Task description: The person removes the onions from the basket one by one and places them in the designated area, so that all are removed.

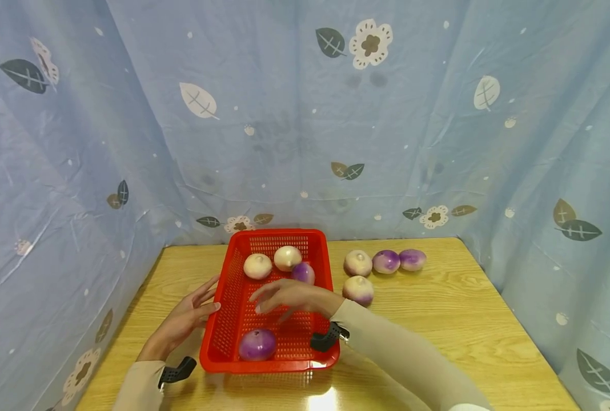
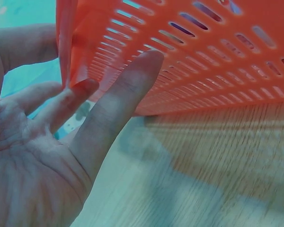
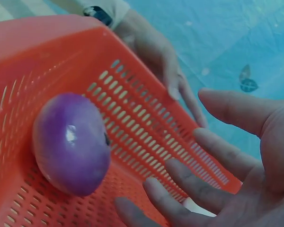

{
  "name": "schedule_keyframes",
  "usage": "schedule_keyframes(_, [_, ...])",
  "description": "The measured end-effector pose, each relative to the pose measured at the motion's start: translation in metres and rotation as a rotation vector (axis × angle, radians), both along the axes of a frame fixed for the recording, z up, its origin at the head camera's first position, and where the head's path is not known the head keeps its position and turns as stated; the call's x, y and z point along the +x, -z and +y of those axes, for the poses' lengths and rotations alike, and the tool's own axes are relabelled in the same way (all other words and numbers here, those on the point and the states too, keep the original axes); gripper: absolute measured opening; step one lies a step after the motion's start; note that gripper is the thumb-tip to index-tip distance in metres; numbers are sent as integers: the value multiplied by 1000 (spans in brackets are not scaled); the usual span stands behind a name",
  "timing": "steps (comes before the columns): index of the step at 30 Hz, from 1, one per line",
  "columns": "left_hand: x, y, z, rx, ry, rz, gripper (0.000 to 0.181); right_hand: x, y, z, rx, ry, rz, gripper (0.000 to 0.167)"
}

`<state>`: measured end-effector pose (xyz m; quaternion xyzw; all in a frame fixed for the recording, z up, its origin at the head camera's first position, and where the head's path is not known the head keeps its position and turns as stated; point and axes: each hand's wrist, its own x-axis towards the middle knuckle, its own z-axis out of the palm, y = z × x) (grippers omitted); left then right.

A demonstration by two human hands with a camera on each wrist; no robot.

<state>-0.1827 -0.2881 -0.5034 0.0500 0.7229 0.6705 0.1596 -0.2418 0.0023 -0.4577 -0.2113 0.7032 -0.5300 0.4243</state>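
A red perforated plastic basket [image 1: 271,367] sits on the table. My left hand [image 1: 179,322] rests against its left side, fingers fairly straight; the left wrist view shows them at the rim and outer wall. Over the basket's middle hovers my right hand [image 1: 292,297], fingers spread and holding nothing. A purple turnip [image 1: 257,345] lies in the near end of the basket, apart from the right hand's fingertips [image 3: 154,187]. At the far end are two pale turnips [image 1: 257,266] and a purple-and-white turnip [image 1: 303,273], which is close beyond the right hand.
Right of the basket, two pale turnips with purple bases [image 1: 358,291] and two purple-and-white turnips [image 1: 386,261] lie on the wooden table [image 1: 438,319]. A blue patterned curtain [image 1: 284,142] encloses the table's back and sides.
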Motion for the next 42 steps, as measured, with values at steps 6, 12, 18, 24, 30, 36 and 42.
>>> schedule_keyframes(6, [1,1,0,3,-3,-6,76,1,11,-9,61,-59,31,41])
schedule_keyframes(12, [2,1,-1,-6,-29,-10,75,2,15,-17,136,-123,35,44])
schedule_keyframes(18, [2,1,-1,-9,-10,-2,76,2,22,-24,164,-143,-26,41])
schedule_keyframes(24, [2,2,-1,-6,-22,-11,75,1,25,-29,186,-173,-43,38])
schedule_keyframes(30, [1,3,-2,-12,-26,-9,75,1,29,-32,230,-222,-29,37])
schedule_keyframes(36, [1,3,-1,-14,-24,-16,76,5,29,-32,260,-243,-40,34])
schedule_keyframes(42, [0,3,0,-7,-22,-13,75,6,32,-33,224,-255,-102,28])
